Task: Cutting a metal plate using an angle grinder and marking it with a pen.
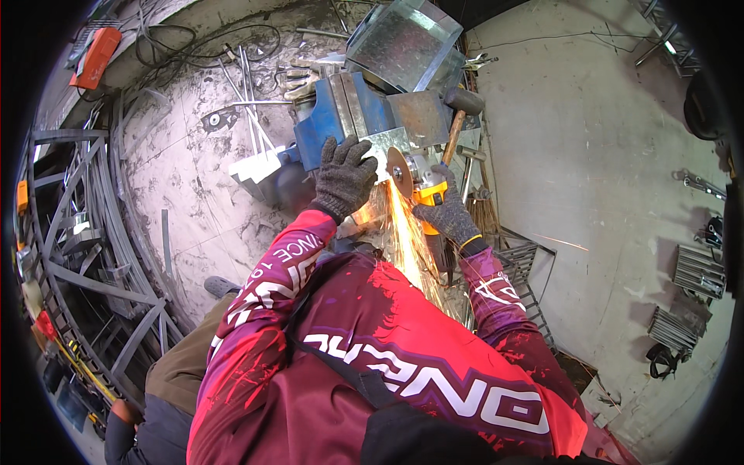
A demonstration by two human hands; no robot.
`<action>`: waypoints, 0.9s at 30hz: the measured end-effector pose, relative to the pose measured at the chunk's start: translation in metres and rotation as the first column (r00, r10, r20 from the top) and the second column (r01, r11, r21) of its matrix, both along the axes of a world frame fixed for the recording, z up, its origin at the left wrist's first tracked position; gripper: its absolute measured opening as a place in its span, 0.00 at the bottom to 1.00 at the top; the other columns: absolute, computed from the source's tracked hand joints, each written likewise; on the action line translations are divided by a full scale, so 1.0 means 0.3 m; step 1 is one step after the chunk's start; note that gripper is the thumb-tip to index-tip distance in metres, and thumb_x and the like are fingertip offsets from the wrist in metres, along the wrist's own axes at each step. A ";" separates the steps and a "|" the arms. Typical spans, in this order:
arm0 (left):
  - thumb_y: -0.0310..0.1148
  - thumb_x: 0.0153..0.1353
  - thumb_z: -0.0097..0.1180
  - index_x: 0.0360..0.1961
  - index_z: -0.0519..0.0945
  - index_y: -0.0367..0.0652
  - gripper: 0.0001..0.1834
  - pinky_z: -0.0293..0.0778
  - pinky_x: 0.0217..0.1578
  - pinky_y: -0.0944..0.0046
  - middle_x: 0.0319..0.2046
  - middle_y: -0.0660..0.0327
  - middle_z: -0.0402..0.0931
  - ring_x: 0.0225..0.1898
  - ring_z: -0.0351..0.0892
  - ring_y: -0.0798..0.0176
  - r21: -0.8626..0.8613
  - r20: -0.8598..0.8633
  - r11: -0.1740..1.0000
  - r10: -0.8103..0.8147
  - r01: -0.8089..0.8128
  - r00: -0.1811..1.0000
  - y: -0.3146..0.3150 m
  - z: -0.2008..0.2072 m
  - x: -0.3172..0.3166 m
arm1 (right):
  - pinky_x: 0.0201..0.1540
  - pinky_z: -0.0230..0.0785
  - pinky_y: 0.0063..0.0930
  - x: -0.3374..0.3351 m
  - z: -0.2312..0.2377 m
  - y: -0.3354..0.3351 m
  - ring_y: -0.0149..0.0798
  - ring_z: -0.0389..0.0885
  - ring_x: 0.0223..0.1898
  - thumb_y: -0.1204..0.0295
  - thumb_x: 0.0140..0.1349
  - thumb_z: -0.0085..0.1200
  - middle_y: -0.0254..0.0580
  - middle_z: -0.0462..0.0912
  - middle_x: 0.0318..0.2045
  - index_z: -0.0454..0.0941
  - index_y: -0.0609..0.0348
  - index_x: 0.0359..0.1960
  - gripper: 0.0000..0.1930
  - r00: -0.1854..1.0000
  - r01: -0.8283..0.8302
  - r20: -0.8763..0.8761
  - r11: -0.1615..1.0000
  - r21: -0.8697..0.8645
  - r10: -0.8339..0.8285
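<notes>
My right hand, in a grey knit glove, grips a yellow angle grinder. Its thin brown disc meets the edge of a shiny sheet metal piece, and orange sparks spray down toward my body. A blue bench vise stands just beyond, and the metal piece lies against its near side; whether the jaws clamp it is hidden. My left hand, gloved too, lies with fingers spread over the near edge of the vise and the metal, left of the disc.
A hammer with a wooden handle lies right of the vise. Behind it sits a sheet metal box. Thin metal rods stick out at left. Metal profiles fill a rack along the left; another person is at lower left.
</notes>
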State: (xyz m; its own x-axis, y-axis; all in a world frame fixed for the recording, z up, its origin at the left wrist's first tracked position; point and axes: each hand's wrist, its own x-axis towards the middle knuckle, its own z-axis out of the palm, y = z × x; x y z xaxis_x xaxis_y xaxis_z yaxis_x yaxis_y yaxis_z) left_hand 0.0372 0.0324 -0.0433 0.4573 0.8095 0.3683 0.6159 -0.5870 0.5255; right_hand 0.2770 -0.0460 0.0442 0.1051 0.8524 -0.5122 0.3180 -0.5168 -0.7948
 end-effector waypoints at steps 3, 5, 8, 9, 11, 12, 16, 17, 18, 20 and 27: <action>0.37 0.49 0.66 0.43 0.81 0.54 0.18 0.54 0.68 0.32 0.57 0.60 0.75 0.66 0.68 0.47 0.000 -0.001 1.000 0.001 -0.001 1.000 0.001 0.002 0.000 | 0.52 0.75 0.36 0.004 -0.001 0.004 0.40 0.78 0.49 0.76 0.45 0.73 0.42 0.76 0.52 0.59 0.47 0.68 0.47 0.999 -0.019 0.040 0.999 -0.039 0.021; 0.37 0.49 0.66 0.43 0.81 0.54 0.18 0.55 0.68 0.32 0.57 0.60 0.75 0.66 0.68 0.47 -0.003 -0.002 1.000 0.002 -0.002 1.000 0.001 0.005 0.001 | 0.52 0.75 0.36 0.000 0.003 0.004 0.41 0.77 0.50 0.75 0.45 0.73 0.42 0.76 0.52 0.59 0.47 0.68 0.47 1.000 0.000 -0.003 0.999 -0.049 0.000; 0.37 0.49 0.66 0.43 0.81 0.54 0.18 0.55 0.68 0.32 0.57 0.60 0.75 0.66 0.68 0.47 -0.004 -0.004 1.000 -0.003 0.003 1.000 0.002 0.013 0.000 | 0.52 0.75 0.36 0.016 -0.041 -0.010 0.41 0.77 0.49 0.75 0.45 0.74 0.42 0.76 0.52 0.58 0.46 0.68 0.47 1.000 -0.016 -0.012 0.999 0.028 0.017; 0.37 0.49 0.66 0.43 0.81 0.53 0.18 0.55 0.68 0.32 0.57 0.60 0.75 0.66 0.68 0.47 0.002 -0.003 1.000 -0.001 0.001 1.000 0.002 0.012 0.000 | 0.52 0.75 0.36 0.023 -0.053 -0.015 0.41 0.77 0.49 0.75 0.45 0.74 0.42 0.76 0.52 0.58 0.46 0.68 0.47 1.000 -0.017 -0.012 0.999 0.029 0.017; 0.36 0.49 0.66 0.43 0.81 0.53 0.18 0.55 0.67 0.32 0.57 0.60 0.75 0.66 0.68 0.47 0.007 -0.001 1.000 0.002 -0.002 1.000 0.001 0.005 0.001 | 0.52 0.75 0.35 0.021 -0.054 -0.014 0.40 0.77 0.50 0.76 0.45 0.74 0.42 0.75 0.52 0.58 0.47 0.68 0.47 0.996 0.012 -0.092 0.998 0.063 -0.006; 0.36 0.49 0.65 0.43 0.81 0.53 0.17 0.55 0.67 0.32 0.57 0.60 0.75 0.66 0.68 0.47 0.006 -0.001 1.000 0.000 0.000 1.000 0.001 0.002 0.001 | 0.52 0.75 0.35 0.021 -0.051 -0.014 0.40 0.77 0.50 0.76 0.45 0.74 0.42 0.75 0.52 0.58 0.47 0.68 0.47 0.996 0.011 -0.092 0.998 0.063 -0.005; 0.36 0.49 0.65 0.43 0.81 0.53 0.17 0.55 0.67 0.32 0.57 0.59 0.75 0.66 0.68 0.47 0.000 -0.017 1.000 0.002 -0.002 1.000 0.001 -0.001 0.001 | 0.53 0.75 0.34 0.003 -0.017 0.002 0.40 0.77 0.50 0.78 0.45 0.73 0.42 0.75 0.52 0.58 0.47 0.68 0.48 1.000 0.000 -0.017 1.000 0.007 0.000; 0.36 0.49 0.65 0.43 0.81 0.53 0.17 0.55 0.67 0.32 0.57 0.59 0.75 0.66 0.68 0.47 0.000 -0.017 1.000 0.001 -0.001 1.000 0.002 0.000 0.002 | 0.53 0.75 0.34 0.003 -0.017 0.002 0.40 0.77 0.49 0.79 0.45 0.73 0.42 0.75 0.53 0.59 0.47 0.68 0.48 1.000 0.002 -0.016 1.000 0.005 -0.002; 0.36 0.49 0.65 0.43 0.81 0.53 0.17 0.55 0.67 0.32 0.57 0.59 0.75 0.66 0.68 0.47 0.001 -0.010 1.000 0.000 0.000 1.000 0.003 0.002 0.003 | 0.53 0.75 0.34 0.008 -0.023 -0.001 0.40 0.77 0.49 0.79 0.45 0.73 0.42 0.75 0.53 0.59 0.47 0.68 0.48 1.000 0.002 -0.016 1.000 0.006 -0.002; 0.36 0.49 0.65 0.43 0.81 0.53 0.17 0.55 0.67 0.32 0.57 0.59 0.75 0.66 0.68 0.47 0.001 -0.005 1.000 0.000 0.000 1.000 0.002 0.003 0.002 | 0.52 0.75 0.34 0.013 -0.035 -0.007 0.39 0.76 0.50 0.79 0.48 0.72 0.42 0.74 0.54 0.57 0.43 0.69 0.47 0.999 -0.039 -0.023 0.998 0.050 0.040; 0.36 0.49 0.65 0.43 0.82 0.54 0.17 0.55 0.67 0.32 0.57 0.59 0.75 0.66 0.68 0.47 0.005 0.007 1.000 0.001 -0.001 1.000 0.000 -0.005 0.002 | 0.52 0.75 0.34 0.010 -0.021 0.003 0.40 0.77 0.49 0.79 0.48 0.72 0.43 0.74 0.54 0.57 0.43 0.69 0.47 0.997 -0.060 0.056 0.997 0.047 0.057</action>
State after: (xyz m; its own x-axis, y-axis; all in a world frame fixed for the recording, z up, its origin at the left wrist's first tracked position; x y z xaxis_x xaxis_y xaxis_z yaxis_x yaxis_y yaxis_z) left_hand 0.0376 0.0325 -0.0446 0.4537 0.8081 0.3756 0.6129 -0.5890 0.5268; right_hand 0.2800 -0.0452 0.0378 0.0808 0.8817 -0.4649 0.3900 -0.4572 -0.7993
